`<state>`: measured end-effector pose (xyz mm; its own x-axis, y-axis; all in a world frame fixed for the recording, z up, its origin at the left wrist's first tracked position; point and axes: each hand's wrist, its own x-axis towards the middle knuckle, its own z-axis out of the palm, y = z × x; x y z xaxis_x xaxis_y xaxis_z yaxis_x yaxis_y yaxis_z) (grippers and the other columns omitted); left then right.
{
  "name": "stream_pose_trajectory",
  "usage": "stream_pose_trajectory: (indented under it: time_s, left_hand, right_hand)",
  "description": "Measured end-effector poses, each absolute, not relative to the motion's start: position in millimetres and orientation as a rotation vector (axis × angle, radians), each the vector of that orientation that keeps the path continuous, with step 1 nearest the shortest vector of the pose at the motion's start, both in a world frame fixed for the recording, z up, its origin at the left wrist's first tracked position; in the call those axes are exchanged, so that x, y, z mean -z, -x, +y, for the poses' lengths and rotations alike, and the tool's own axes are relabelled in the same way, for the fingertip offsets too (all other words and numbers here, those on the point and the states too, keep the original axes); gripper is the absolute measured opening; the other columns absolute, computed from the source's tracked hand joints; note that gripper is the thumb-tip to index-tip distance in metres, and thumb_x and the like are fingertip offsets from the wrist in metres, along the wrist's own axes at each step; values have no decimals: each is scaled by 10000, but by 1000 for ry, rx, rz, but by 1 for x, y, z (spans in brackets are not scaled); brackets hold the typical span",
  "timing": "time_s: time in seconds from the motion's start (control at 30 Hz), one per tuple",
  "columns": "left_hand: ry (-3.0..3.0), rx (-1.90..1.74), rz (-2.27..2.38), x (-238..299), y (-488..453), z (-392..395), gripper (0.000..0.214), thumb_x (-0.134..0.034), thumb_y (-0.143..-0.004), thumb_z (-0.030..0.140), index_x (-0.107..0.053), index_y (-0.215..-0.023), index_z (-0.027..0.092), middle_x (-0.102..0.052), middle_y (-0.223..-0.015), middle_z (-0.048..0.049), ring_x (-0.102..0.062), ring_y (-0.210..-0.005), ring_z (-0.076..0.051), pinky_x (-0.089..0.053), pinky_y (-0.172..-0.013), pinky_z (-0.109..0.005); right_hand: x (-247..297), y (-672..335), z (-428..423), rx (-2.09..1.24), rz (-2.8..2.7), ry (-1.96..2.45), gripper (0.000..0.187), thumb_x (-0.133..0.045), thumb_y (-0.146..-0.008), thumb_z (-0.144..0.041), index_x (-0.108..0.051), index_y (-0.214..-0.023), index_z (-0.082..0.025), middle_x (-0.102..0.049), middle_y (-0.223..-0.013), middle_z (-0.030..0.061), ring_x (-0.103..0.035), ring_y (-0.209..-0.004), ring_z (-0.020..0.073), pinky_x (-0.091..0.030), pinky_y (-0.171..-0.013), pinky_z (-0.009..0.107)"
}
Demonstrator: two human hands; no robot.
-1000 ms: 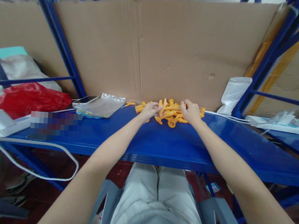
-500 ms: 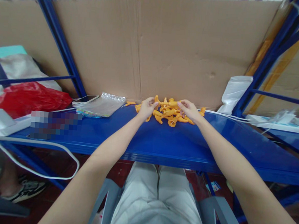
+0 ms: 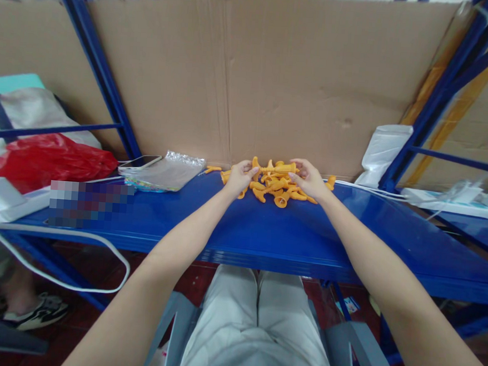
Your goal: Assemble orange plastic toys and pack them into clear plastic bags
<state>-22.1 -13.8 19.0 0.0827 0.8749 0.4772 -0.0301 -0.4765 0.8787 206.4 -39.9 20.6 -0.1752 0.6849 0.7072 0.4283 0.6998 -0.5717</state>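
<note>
An orange plastic corkscrew (image 3: pixel 284 168) is held level between my two hands, above a pile of similar orange pieces (image 3: pixel 274 185). My left hand (image 3: pixel 240 176) pinches its handle (image 3: pixel 255 162) at the left end. On the other side, the thumb and fingers of my right hand (image 3: pixel 308 179) are around the flared end of its sleeve. In the pile I make out curved handles and a cone-shaped sleeve (image 3: pixel 282 200) that faces me. Left of my left hand lies a loose handle with a metal spiral (image 3: pixel 213 170).
The blue shelf (image 3: pixel 265 234) has a cardboard sheet (image 3: pixel 318 82) along its back. Clear plastic bags (image 3: pixel 173 172) and a phone (image 3: pixel 140 163) lie left. A red bag (image 3: pixel 53 161) and power strip are farther left. A white bag (image 3: pixel 382 153) leans by the right post.
The fingers of my right hand have shifted and spread a little around the sleeve's end, and more of the sleeve shows. My left hand has stayed in place.
</note>
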Motion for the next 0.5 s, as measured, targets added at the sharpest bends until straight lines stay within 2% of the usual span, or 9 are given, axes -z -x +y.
stream_pose_trajectory:
  time_s: [0.23, 0.5]
  left_hand:
    - [-1512, -1523, 873, -21, 19, -19, 128, -675, -776, 220, -562, -775, 158, -667, -673, -7, -671, -617, -133, -538, -601, -226]
    - [-1420, -1538, 891, -29, 20, -27, 183, -674, -799, 223, -517, -725, 163, -613, -567, 27, -637, -509, -118, -538, -566, -228]
  right_hand:
    - [-24, -210, -45, 160, -1911, 975, 373, -535, -787, -199, -527, -1159, -194, -589, -1158, 119, -597, -799, 196, -502, -833, 419]
    - [-26, -216, -48, 274, -1823, 1201, 371, -530, -750, -202, -506, -1120, -200, -609, -1088, 105, -610, -805, 221, -488, -792, 404]
